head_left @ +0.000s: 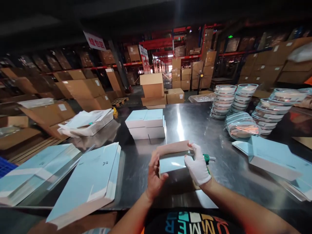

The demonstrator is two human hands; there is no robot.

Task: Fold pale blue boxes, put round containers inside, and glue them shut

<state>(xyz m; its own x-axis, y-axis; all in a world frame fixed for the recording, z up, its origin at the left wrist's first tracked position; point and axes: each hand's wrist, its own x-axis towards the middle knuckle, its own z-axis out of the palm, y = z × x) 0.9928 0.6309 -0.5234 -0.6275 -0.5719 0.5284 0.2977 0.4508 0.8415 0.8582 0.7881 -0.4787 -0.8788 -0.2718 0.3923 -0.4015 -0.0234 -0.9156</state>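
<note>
Left hand, bare, and right hand, in a white glove, grip a small pale-blue carton between them, each closed on one end. Head view: the carton is held low over the steel table, close to its near edge and just in front of the person's chest; a tan flap stands open along the carton's far side. A green-tipped tool lies on the table, touching or just behind the gloved fingers; which, cannot be told. Bare steel extends from the hands toward the far edge, with open room directly ahead. A stack of white-and-blue boxes sits beyond the carton, well apart from it. Flat pale-blue carton blanks overhang the near-left edge; more blanks lie to the right. Stacks of clear lidded trays occupy the far-right area. Brown cardboard boxes stand past the far edge.
</note>
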